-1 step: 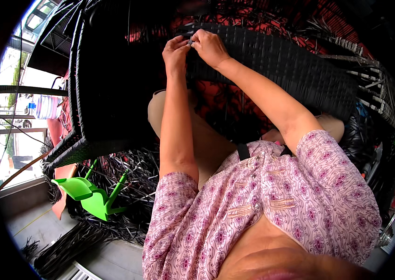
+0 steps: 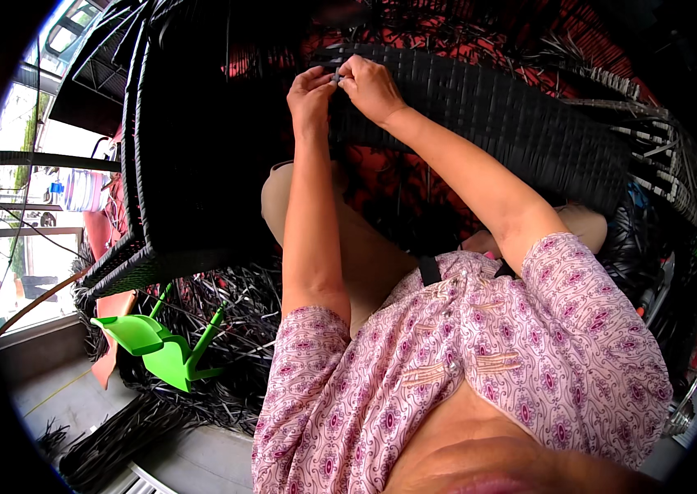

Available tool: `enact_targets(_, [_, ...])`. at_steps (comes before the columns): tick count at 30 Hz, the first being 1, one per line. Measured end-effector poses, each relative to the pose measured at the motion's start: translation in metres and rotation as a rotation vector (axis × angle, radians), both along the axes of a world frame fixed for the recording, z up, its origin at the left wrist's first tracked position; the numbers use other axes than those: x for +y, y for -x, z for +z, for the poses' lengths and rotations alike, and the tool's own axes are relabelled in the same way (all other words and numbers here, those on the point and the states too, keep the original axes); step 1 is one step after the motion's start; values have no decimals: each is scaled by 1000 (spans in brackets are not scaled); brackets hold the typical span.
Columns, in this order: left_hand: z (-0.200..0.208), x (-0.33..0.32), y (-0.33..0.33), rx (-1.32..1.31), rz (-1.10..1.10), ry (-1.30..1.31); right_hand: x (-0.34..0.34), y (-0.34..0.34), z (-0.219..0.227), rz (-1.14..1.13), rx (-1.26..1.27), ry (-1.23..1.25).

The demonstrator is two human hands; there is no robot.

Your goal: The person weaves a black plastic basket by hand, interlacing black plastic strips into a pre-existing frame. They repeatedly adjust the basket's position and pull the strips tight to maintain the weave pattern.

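Both hands meet at the left end of a long black woven wicker panel [image 2: 480, 107] lying across in front of me. My left hand [image 2: 310, 95] has its fingers drawn together, thumb and fingertips pinching a dark flat strip [image 2: 337, 78]. From the other side my right hand [image 2: 370, 89] is closed, its thumb and forefinger on the same strip. Where the strip meets the weave is too dark to make out. The panel rests above my bent knees, passing under my right hand.
A black wicker frame [image 2: 138, 140] stands close on the left. Below it sits a small green plastic chair [image 2: 169, 354] among heaped black strips [image 2: 241, 329]. A bundle of strips [image 2: 118, 436] lies on the floor. Frayed wicker [image 2: 661, 156] is at the far right.
My right hand has shifted very slightly down and to the right. Both hands keep their pinch on the strip, and the panel stays in place.
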State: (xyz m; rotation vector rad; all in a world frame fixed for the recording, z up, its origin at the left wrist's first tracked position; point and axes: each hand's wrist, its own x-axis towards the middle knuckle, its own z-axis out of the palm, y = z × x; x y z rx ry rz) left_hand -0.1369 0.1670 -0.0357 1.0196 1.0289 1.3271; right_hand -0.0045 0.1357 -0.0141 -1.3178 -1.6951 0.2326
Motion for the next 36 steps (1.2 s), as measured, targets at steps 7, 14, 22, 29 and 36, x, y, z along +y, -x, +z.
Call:
enact_targets(7, [-19, 10, -4, -181, 36, -85, 2, 0, -15, -31, -16, -176])
enact_targets(14, [-6, 8, -3, -23, 120, -150, -13, 1, 1, 37, 38, -49])
enact_targets(22, [43, -37, -23, 630, 317, -442, -45, -36, 34, -259, -246, -238])
enact_targets(29, [33, -24, -23, 996, 325, -785, -42, -100, 16, -449, -450, -175])
enact_targets(36, [17, -16, -10, 283, 331, -364, -40, -99, 6, -455, -490, -216])
